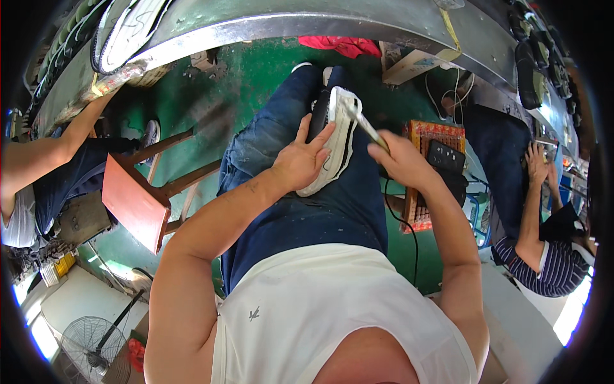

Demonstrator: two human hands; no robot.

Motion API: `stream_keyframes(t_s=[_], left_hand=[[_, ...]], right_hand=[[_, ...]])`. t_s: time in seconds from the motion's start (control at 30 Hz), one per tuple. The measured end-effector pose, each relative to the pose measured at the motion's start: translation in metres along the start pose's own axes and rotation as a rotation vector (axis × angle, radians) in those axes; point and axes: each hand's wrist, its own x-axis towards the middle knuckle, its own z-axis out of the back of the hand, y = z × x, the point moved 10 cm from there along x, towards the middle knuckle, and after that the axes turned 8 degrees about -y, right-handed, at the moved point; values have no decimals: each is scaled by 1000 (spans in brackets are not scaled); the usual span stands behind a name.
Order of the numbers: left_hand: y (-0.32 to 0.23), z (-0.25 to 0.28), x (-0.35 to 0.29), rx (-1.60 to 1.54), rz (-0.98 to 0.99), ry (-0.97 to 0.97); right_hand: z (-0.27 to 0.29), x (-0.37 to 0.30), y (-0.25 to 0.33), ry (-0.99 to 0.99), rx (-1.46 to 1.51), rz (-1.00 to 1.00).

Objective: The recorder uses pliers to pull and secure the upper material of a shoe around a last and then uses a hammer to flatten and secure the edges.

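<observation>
Room: workshop with a green floor [268,64], scuffed and stained. Across the far side, a metal-edged bench [307,24], bearing a white shoe [131,35] at its left end; dark shoes [527,73] at the right. Beneath it, a pink-red cloth [339,45].

Left: a reddish stool [134,198] with wooden legs, a co-worker's arm [38,157], and a wire-cage fan [94,345] lower down. Right: a red-patterned seat [419,131] bearing a black case [446,155]; beyond it, a co-worker in a striped shirt [537,262].

Principal item: one white-and-black shoe [340,128], on the person's lap [339,224] — blue jeans beneath. Long axis slanting from near left to far right, rounded end nearer the body; which end is the toe, cannot tell.

Left hand [300,160]: two fingers splayed on the shoe's left side; whether the others grip it, cannot tell. Right hand [403,160]: clenched round the handle of a metal-shafted tool [368,127] — head over the shoe's far end, blurred, contact uncertain.
</observation>
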Motion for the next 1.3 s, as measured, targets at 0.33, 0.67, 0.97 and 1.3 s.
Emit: stream_keyframes(t_s=[0.33, 0.67, 0.97, 1.3], left_hand=[[14, -8, -30, -149, 160, 29], [42, -19, -45, -461, 260, -35], [19, -22, -49, -553, 257, 207], [18, 22, -43, -403, 130, -4]], right_hand=[[-31, 9, 10, -62, -131, 92], [-56, -33, 24, 227, -123, -110], [-65, -63, 22, 40, -33, 5], [-83, -62, 24, 19, -41, -10]])
